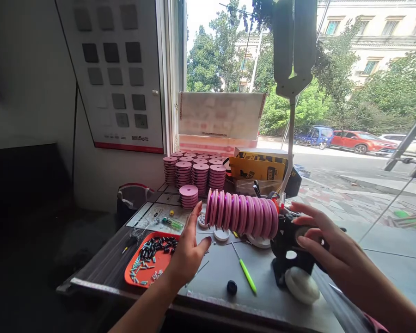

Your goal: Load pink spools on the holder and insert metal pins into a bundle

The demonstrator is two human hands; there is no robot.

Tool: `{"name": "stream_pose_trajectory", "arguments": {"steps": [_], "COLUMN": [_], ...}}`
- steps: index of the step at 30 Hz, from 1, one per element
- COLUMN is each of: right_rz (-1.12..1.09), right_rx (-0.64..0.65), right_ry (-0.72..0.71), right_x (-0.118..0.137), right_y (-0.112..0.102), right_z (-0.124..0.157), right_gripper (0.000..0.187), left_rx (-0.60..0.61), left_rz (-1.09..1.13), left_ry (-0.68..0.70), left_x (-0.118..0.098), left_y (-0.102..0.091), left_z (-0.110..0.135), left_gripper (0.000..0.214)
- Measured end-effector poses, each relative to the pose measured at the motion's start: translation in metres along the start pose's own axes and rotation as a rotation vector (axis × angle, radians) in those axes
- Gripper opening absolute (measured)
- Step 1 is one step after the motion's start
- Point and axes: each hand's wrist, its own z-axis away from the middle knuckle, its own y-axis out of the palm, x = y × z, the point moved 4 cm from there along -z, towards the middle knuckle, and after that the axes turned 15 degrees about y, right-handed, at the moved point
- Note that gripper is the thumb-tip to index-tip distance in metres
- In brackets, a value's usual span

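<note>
A row of several pink spools (241, 213) sits sideways on the shaft of a black winding device (291, 249) above the grey table (263, 296). My left hand (187, 249) is open with fingers stretched upward, its fingertips at the left end of the spool row. My right hand (327, 243) rests on top of the black device, fingers spread and curved over a white knob. A white round wheel (301, 284) sits at the foot of the device.
An orange tray (149, 268) of small dark and coloured parts lies front left. Stacks of pink spools (194, 173) stand at the back, before cardboard boxes (256, 166). A green-handled tool (246, 270), a black cap (232, 287) and white discs (222, 233) lie on the table. A window is behind.
</note>
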Motion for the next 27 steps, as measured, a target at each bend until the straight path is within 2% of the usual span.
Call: {"name": "stream_pose_trajectory", "arguments": {"steps": [5, 14, 22, 27], "right_rz": [0.001, -0.004, -0.132, -0.191], "right_rx": [0.027, 0.000, 0.152, 0.204], "right_ry": [0.009, -0.015, -0.037, -0.034], "right_x": [-0.001, -0.001, 0.003, -0.009], "right_y": [0.001, 0.004, 0.024, 0.037], "right_z": [0.001, 0.003, 0.008, 0.003], "right_gripper": [0.048, 0.047, 0.058, 0.063], "left_rx": [0.012, 0.028, 0.034, -0.002], "left_rz": [-0.011, -0.003, 0.132, 0.155], "left_ry": [-0.006, -0.014, -0.024, -0.009], "left_x": [0.003, 0.000, 0.004, 0.009], "left_y": [0.001, 0.002, 0.007, 0.012], "left_z": [0.000, -0.001, -0.002, 0.005], "left_gripper": [0.069, 0.069, 0.073, 0.076]}}
